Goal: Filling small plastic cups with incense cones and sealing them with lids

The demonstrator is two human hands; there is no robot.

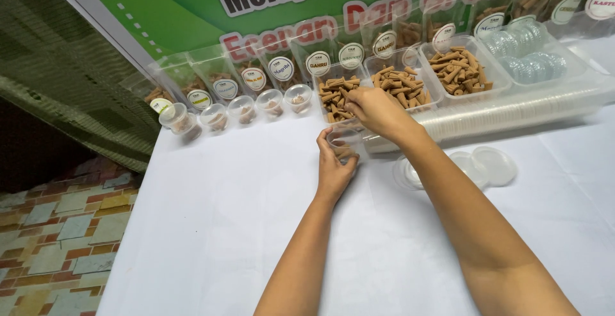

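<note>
My left hand point(334, 164) grips a small clear plastic cup point(346, 143) with a few brown incense cones in it, on the white table point(224, 226). My right hand point(378, 111) reaches over the front edge of a clear tray of brown cones point(334, 91), fingers curled above the cup; whether it holds cones is hidden. Two more trays of brown cones point(402, 85) point(458, 69) stand to the right of it.
A row of small filled clear cups point(246, 109) lines the back left, with labelled clear boxes point(282, 66) behind. Loose round lids point(490, 164) lie at the right. A tray of clear lids point(528, 53) sits far right. The table's left edge drops to a tiled floor point(57, 239).
</note>
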